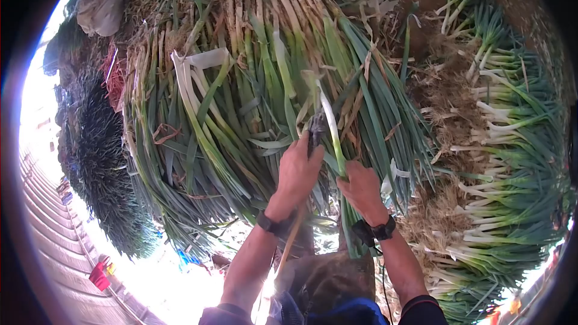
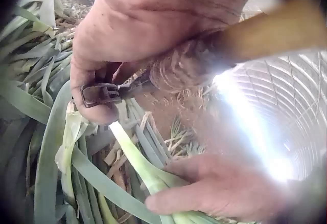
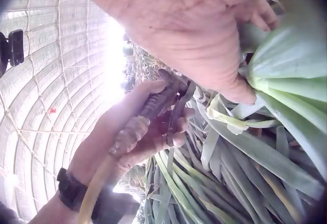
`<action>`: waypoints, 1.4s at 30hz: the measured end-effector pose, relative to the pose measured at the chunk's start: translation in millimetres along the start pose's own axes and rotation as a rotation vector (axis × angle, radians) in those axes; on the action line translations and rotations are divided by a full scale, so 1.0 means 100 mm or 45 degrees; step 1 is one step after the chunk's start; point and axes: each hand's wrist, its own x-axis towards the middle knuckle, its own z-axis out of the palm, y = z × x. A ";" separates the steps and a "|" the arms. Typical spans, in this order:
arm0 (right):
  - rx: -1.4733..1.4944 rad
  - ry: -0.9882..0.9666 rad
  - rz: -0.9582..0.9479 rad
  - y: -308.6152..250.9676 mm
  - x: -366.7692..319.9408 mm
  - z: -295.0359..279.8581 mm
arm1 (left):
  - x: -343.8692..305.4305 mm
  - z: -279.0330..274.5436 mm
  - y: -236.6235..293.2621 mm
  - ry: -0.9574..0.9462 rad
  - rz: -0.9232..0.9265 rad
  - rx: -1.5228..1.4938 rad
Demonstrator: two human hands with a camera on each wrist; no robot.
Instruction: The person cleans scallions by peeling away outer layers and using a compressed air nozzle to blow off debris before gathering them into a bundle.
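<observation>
My left hand point(image 1: 299, 171) grips a dark blow gun point(image 1: 315, 126) with a lever, its yellowish hose point(image 1: 291, 238) trailing back under the wrist. In the left wrist view the fingers curl round the gun's lever point(image 2: 102, 94). A long green onion point(image 1: 328, 111) stands upright just right of the nozzle, its white stem pointing away from me. Lower down, my right hand point(image 1: 363, 188) holds it where the green leaves start. The right wrist view shows the leaves point(image 3: 294, 65) spreading beyond the thumb and the ribbed hose fitting point(image 3: 130, 134) behind the left palm.
A large heap of untrimmed green onions point(image 1: 241, 84) lies in front, roots away from me. Along the right side runs a row of cleaner onions point(image 1: 506, 120) with white stems and roots. A dark green pile point(image 1: 99, 144) stands at left, and a red container point(image 1: 100, 275) sits beyond.
</observation>
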 end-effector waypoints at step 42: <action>0.673 0.093 0.202 -1.68 2.57 -1.29 | -1.41 -1.61 -1.16 0.516 -0.164 -0.247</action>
